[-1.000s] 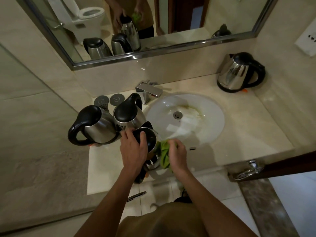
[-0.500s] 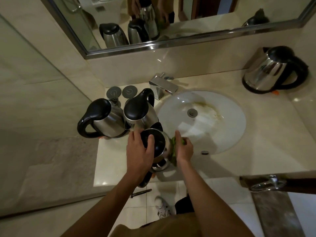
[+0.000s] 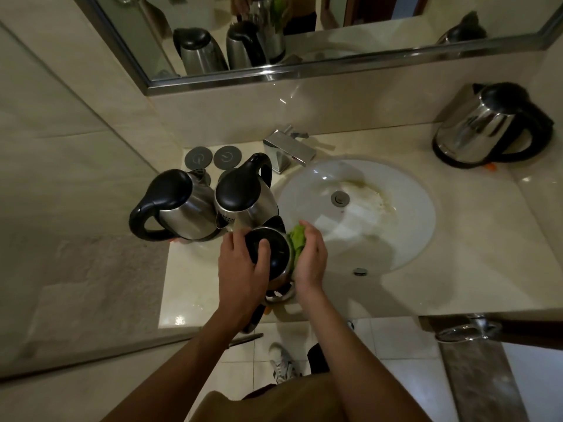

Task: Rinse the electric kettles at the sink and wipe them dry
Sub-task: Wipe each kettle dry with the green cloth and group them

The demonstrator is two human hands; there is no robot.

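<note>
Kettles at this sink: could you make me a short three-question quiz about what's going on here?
1. True or false: the green cloth is pressed against the kettle being held.
2. How many kettles stand on the counter itself, not counting mirror reflections? A) two B) three C) four
3. Fill in: the left hand rests on the kettle's black ____.

Key:
1. True; the right hand holds it there.
2. C
3. lid

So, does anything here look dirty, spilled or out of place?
Yes: the white sink has a yellowish-brown stain beside its drain. One kettle also stands alone at the far right of the counter, apart from the others.
</note>
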